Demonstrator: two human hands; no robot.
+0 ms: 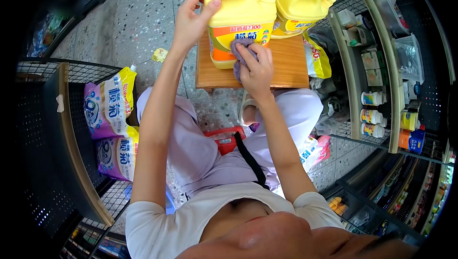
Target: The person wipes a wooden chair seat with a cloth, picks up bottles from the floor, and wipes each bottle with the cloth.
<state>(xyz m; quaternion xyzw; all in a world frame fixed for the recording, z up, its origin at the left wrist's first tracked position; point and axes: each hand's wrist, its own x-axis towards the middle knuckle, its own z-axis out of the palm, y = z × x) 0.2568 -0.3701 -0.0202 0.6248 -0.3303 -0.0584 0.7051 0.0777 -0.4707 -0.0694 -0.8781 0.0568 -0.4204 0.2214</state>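
Observation:
A yellow jug (224,16) with an orange label stands upright near the front of a small wooden table (291,68). My left hand (194,16) grips the jug at its upper left side, by the handle; the thumb lies on the near face and the other fingers are partly hidden behind. In my right hand (257,70) is a bunched purple cloth (242,44), pressed against the label's lower middle. Several more yellow jugs (303,8) stand close behind and to the right on the same table.
Purple and yellow detergent bags (110,104) sit on the left shelf. At right, a shelf (367,68) carries boxes and small white bottles (373,116). A yellow-green bag (318,58) leans by the table's right side. A red object (226,137) lies on the floor between my legs.

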